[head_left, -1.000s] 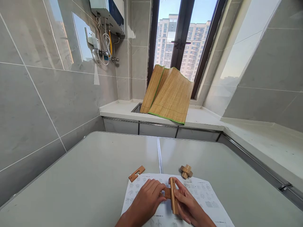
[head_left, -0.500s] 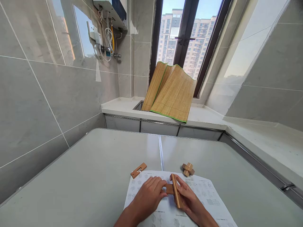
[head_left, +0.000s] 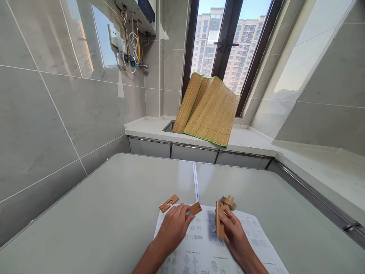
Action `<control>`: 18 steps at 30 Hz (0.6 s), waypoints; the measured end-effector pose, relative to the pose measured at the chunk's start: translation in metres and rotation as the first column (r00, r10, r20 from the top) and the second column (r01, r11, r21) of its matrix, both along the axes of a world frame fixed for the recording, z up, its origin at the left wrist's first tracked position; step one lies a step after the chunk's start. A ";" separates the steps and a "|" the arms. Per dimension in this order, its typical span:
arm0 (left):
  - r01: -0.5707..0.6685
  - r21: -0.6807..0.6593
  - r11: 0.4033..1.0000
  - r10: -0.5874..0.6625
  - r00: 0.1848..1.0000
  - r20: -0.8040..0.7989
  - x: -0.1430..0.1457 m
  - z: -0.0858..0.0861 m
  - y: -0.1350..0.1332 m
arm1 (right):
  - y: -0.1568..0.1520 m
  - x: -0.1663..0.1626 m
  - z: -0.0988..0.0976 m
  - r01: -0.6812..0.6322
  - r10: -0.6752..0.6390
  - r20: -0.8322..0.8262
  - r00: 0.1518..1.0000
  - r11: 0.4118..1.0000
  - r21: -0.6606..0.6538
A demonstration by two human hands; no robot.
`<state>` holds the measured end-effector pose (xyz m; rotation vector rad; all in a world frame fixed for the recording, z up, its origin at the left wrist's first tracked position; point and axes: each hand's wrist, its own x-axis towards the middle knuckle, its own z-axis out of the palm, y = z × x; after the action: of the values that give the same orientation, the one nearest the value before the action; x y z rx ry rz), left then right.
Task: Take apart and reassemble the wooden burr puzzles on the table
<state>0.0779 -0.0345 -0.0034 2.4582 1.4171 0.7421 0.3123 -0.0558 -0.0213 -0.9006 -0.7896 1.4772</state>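
My left hand [head_left: 173,224] is closed on a flat wooden puzzle piece [head_left: 195,209], whose free end points right, over the paper sheet. In my right hand [head_left: 232,228] another wooden puzzle piece [head_left: 219,220] is held upright by its right side. The two pieces are apart, with a strip of paper showing between them. Just past my left hand lies a notched wooden puzzle piece [head_left: 169,203] on the table. An interlocked wooden burr puzzle [head_left: 228,201] sits behind my right hand, partly hidden by the fingers.
A printed paper sheet [head_left: 199,249] with small diagrams lies under both hands. The pale table [head_left: 119,213] has a seam down its middle. A folded bamboo mat [head_left: 212,110] leans at the window on the white counter [head_left: 151,127]. A water heater [head_left: 137,15] hangs on the tiled wall.
The two puzzle pieces, together half a second ago, are now separated. My left hand has drawn slightly left with one, and my right hand has moved right with the other.
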 end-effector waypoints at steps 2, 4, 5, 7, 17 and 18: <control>-0.019 -0.003 1.000 0.019 0.999 -0.028 0.002 -0.003 0.000 | 0.000 -0.007 0.001 0.006 -0.012 0.141 0.990 0.999 0.048; -0.028 0.013 1.000 0.029 0.998 -0.063 0.003 -0.006 -0.001 | -0.001 -0.014 0.001 -0.010 -0.016 0.252 0.968 0.995 0.103; -0.029 0.025 0.999 0.031 0.996 -0.078 0.004 -0.007 -0.001 | -0.001 -0.017 0.000 -0.025 -0.014 0.303 0.953 0.992 0.125; -0.033 0.046 0.998 0.038 0.995 -0.097 0.005 -0.008 -0.001 | -0.002 -0.021 -0.003 -0.046 -0.019 0.407 0.913 0.988 0.150; -0.100 0.090 0.991 0.099 0.995 0.014 0.008 -0.005 -0.001 | 0.000 -0.018 -0.016 -0.168 -0.168 0.793 0.586 0.932 0.321; -0.094 0.086 0.992 0.091 0.995 0.044 0.009 -0.004 -0.002 | -0.001 -0.018 -0.015 -0.203 -0.171 0.799 0.576 0.917 0.343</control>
<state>0.0865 -0.0362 -0.0071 2.4409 1.5239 0.8862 0.2941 -0.0565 -0.0361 -1.2612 -1.7333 0.7665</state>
